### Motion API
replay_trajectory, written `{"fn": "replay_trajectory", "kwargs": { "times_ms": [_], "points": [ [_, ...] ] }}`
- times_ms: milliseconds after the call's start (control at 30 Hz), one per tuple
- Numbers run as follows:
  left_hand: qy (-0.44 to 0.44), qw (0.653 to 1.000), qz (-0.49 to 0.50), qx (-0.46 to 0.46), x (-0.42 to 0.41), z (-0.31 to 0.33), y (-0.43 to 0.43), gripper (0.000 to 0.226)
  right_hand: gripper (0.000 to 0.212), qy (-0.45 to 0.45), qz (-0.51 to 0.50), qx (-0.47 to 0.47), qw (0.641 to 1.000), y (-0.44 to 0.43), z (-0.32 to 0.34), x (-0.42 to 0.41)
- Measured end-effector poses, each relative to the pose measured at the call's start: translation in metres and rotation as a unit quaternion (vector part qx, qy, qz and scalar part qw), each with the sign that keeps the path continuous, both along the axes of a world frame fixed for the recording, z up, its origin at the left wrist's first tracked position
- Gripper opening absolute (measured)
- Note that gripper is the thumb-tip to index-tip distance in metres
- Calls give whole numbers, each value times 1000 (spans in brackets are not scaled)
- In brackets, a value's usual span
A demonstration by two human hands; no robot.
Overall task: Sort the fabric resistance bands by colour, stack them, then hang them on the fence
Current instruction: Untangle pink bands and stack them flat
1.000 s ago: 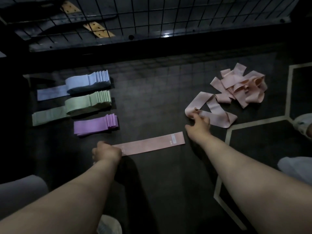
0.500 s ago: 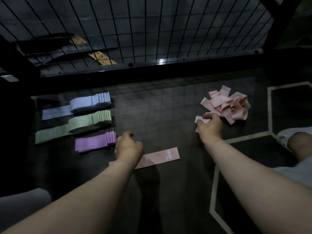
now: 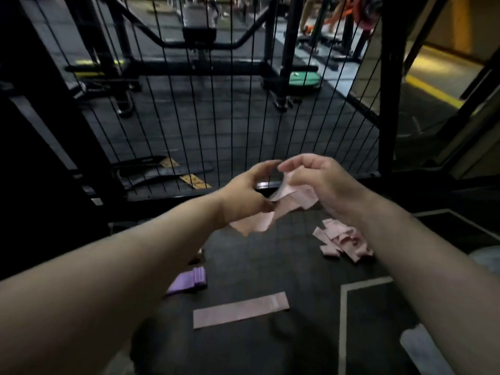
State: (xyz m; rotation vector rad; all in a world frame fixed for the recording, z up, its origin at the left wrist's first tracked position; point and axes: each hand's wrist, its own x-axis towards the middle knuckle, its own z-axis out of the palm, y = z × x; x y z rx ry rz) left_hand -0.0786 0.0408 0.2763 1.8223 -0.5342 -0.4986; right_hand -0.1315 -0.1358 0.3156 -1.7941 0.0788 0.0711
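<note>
Both hands are raised in front of the wire fence (image 3: 216, 109) with a crumpled pink band (image 3: 276, 209) held between them. My left hand (image 3: 249, 190) pinches its lower part and my right hand (image 3: 316, 180) grips its upper part. On the dark floor below, one pink band lies flat (image 3: 240, 309). A loose heap of pink bands (image 3: 343, 239) sits to the right of it. The end of the purple stack (image 3: 189, 280) shows beside my left forearm. The blue and green stacks are hidden by that arm.
Grey floor lines (image 3: 343, 320) run at the lower right. My knee in pale cloth (image 3: 424, 350) shows at the bottom right. Behind the fence stand black gym frames (image 3: 200, 44), a green weight plate (image 3: 304, 78) and dark boards (image 3: 162, 171) on the floor.
My right hand has lifted a pink band from the heap and my left hand has left the flat pink band to join it. The view has tilted up toward the fence.
</note>
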Motion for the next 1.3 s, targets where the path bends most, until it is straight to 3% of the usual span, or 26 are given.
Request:
{"fn": "replay_trajectory", "kwargs": {
  "times_ms": [167,267,367,500,733,967,1100,1300],
  "points": [
    [16,997,-57,-55,-32,56,49,40,24,-44,62,27,997,34,65,-24],
    [36,993,-5,-112,-53,62,69,31,46,-36,104,24,994,44,81,-36],
    [67,979,54,-186,-67,61,79,21,68,-40,172,-60,982,50,88,-48],
    [106,960,58,-253,-66,65,92,29,64,-94,134,-237,958,58,86,-55],
    [114,952,34,-284,-55,66,103,45,47,-160,33,-279,946,56,76,-55],
    [118,946,12,-301,-51,60,91,58,26,-194,-43,-166,966,68,73,-47],
    [93,963,-44,-251,-54,53,84,57,19,-198,-82,-84,973,78,74,-44],
    [83,982,-31,-168,-56,42,75,64,19,-206,-127,2,970,82,87,-40]
  ]
}}
